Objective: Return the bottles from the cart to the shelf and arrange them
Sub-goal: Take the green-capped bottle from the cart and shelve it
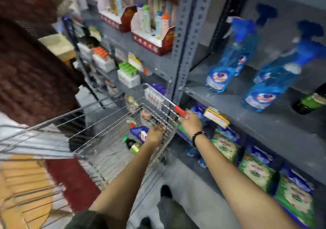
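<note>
The wire cart stands against the grey shelf. On the cart's floor lie a blue bottle and a dark green bottle with a green cap. My left hand is down inside the cart, right beside the blue bottle with its fingers curled; blur hides whether it grips anything. My right hand holds the cart's rim beside its red corner piece. On the shelf stand two blue spray bottles, and a dark green bottle at the right edge.
Another person in a dark red knit top stands close on the left. Boxed bottles fill the far shelves. Green packets line the lower shelf. A yellow price tag hangs on the shelf edge. My shoes are on the floor.
</note>
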The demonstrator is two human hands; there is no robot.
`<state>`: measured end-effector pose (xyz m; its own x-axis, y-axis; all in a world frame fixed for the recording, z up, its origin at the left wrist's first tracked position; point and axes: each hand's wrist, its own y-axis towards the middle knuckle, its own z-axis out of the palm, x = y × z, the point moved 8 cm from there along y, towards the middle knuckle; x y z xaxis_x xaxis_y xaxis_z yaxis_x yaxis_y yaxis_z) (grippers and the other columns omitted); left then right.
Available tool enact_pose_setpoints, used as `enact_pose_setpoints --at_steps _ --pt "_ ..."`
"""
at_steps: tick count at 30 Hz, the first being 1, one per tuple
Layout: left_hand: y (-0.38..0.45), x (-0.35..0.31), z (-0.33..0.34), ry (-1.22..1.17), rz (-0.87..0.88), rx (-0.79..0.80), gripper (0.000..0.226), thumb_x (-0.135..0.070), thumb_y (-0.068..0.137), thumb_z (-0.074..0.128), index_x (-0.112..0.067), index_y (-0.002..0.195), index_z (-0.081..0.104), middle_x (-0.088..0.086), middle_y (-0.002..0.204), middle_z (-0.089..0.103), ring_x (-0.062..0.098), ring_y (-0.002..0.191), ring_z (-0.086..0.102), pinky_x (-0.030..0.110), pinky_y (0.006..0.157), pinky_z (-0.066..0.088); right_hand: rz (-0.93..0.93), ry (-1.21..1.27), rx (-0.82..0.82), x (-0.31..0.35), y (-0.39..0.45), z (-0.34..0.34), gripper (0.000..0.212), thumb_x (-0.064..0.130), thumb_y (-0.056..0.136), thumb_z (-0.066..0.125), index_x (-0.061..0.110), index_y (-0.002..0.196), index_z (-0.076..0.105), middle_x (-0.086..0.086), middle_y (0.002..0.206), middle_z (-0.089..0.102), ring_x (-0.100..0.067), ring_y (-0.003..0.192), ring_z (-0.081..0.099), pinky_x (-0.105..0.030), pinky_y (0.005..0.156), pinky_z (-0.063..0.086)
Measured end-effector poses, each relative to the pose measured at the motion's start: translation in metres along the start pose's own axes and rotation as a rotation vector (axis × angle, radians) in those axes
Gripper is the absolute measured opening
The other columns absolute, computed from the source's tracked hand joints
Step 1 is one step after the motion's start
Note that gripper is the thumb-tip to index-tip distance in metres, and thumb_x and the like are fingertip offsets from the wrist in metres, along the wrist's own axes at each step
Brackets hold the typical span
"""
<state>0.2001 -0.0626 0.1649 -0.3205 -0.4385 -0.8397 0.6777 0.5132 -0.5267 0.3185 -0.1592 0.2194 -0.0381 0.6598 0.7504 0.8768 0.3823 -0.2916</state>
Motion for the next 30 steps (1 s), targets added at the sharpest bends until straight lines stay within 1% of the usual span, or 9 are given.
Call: enact_pose_setpoints --at_steps 2,4,7,9,15,19,21,25,30 --pt "0.006 0.016 -0.044 -0.027 -0.051 -0.111 0.026 0.004 0.092 0.042 -0.01 0.072 0.05 0.001 0.05 0.056 0.01 0.048 0.051 0.01 0.04 0.039 -0.024 0.017 0.155 0.014 0.008 0.056 0.034 0.01 0.085 0.059 0.0 0.117 0.053 -0.022 0.117 0.06 -0.034 0.111 0.056 -0.039 0.091 0.044" --pt "0.016 0.036 -0.084 -0.097 -0.109 -0.241 0.026 0.0 0.092 0.044 -0.014 0.072 0.05 -0.005 0.037 0.056 0.001 0.037 0.052 0.008 0.035 0.037 -0.021 -0.035 0.338 0.02 0.015 0.111 0.043 0.01 0.088 0.056 -0.003 0.127 0.046 -0.021 0.117 0.058 -0.027 0.105 0.056 -0.036 0.088 0.046" --pt "0.038 0.082 -0.131 -0.235 -0.246 -0.383 0.007 -0.012 0.091 0.05 -0.01 0.085 0.054 0.005 0.087 0.058 0.012 0.075 0.055 0.017 0.061 0.049 0.075 -0.165 0.57 0.002 0.033 0.189 0.028 0.015 0.09 0.051 0.001 0.114 0.055 -0.019 0.101 0.062 -0.023 0.081 0.056 -0.026 0.062 0.045" --pt "0.059 0.12 -0.156 -0.285 -0.351 -0.442 0.023 -0.024 0.091 0.052 -0.009 0.109 0.05 0.003 0.111 0.045 0.023 0.103 0.046 0.035 0.088 0.046 0.133 -0.238 0.653 -0.02 0.053 0.236 0.02 0.02 0.093 0.047 0.004 0.09 0.058 -0.014 0.079 0.057 -0.02 0.066 0.053 -0.022 0.058 0.043" --pt "0.113 0.211 -0.177 -0.543 -0.532 -0.551 0.047 -0.037 0.095 0.037 -0.016 0.137 0.036 0.009 0.142 0.037 0.031 0.133 0.033 0.048 0.102 0.035 0.294 -0.443 0.657 -0.102 0.103 0.321 0.061 0.041 0.094 0.039 0.005 0.143 0.03 -0.019 0.133 0.05 -0.023 0.121 0.049 -0.037 0.103 0.039" --pt "0.142 0.238 -0.166 -0.632 -0.56 -0.549 0.043 -0.031 0.097 0.034 -0.014 0.136 0.039 0.004 0.135 0.043 0.025 0.115 0.049 0.043 0.097 0.036 0.273 -0.549 0.681 -0.14 0.11 0.346 0.054 0.035 0.099 0.03 -0.001 0.14 0.031 -0.023 0.15 0.029 -0.033 0.138 0.029 -0.025 0.105 0.013" --pt "0.152 0.242 -0.157 -0.642 -0.537 -0.521 0.039 -0.031 0.097 0.035 -0.013 0.129 0.047 0.006 0.116 0.049 0.016 0.087 0.053 0.035 0.083 0.041 0.356 -0.546 0.717 -0.16 0.104 0.355 0.055 0.036 0.099 0.027 -0.003 0.137 0.037 -0.024 0.147 0.035 -0.034 0.135 0.034 -0.026 0.105 0.022" --pt "0.153 0.256 -0.154 -0.655 -0.592 -0.502 0.029 -0.036 0.096 0.035 -0.017 0.11 0.052 0.003 0.091 0.059 0.019 0.08 0.055 0.027 0.062 0.042 0.434 -0.564 0.726 -0.172 0.098 0.358 0.057 0.038 0.098 0.028 -0.004 0.134 0.041 -0.023 0.144 0.04 -0.033 0.131 0.04 -0.03 0.103 0.033" --pt "0.135 0.258 -0.164 -0.626 -0.634 -0.352 0.03 -0.039 0.093 0.039 -0.016 0.097 0.057 0.003 0.093 0.058 0.019 0.081 0.054 0.034 0.066 0.044 0.487 -0.45 0.878 -0.159 0.08 0.349 0.045 0.024 0.097 0.036 -0.006 0.13 0.044 -0.024 0.135 0.048 -0.022 0.107 0.049 -0.03 0.08 0.043"
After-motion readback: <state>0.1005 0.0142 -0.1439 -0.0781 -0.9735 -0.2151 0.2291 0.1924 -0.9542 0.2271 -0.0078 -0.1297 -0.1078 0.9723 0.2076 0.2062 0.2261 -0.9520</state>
